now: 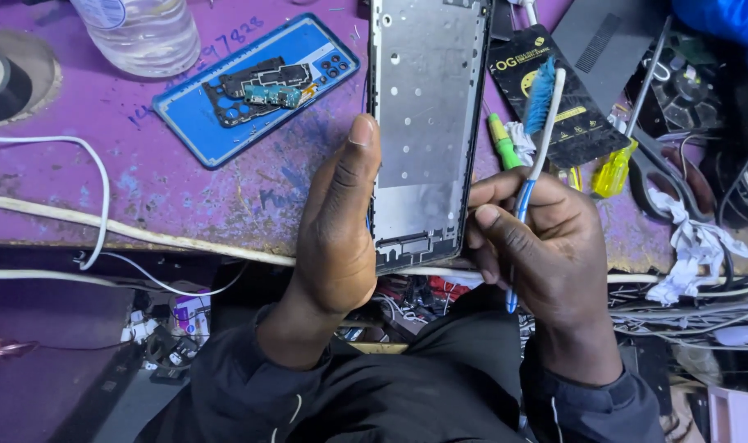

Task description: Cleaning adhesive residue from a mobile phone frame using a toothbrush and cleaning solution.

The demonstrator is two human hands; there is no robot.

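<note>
The left hand (337, 221) grips a bare phone frame (423, 123) by its left edge, thumb lying up along the side, fingers hidden behind it. The frame stands lengthwise away from the person, its lower end over the near edge of the purple desk (185, 189), its grey metal inner face turned up. The right hand (538, 246) is closed around a toothbrush (536, 148) with a white and blue handle — the blue bristles point up and away, just right of the frame, and the fingertips touch the frame's lower right edge. On the desk to the left lies a blue phone back cover (226, 123) holding small circuit parts, with a clear plastic bottle (140, 33) beyond it. To the right sit a black packet (567, 107), a green screwdriver (502, 139) and a yellow-handled screwdriver (616, 168) — all near the brush. White cables (103, 226) run along the desk's front edge.
</note>
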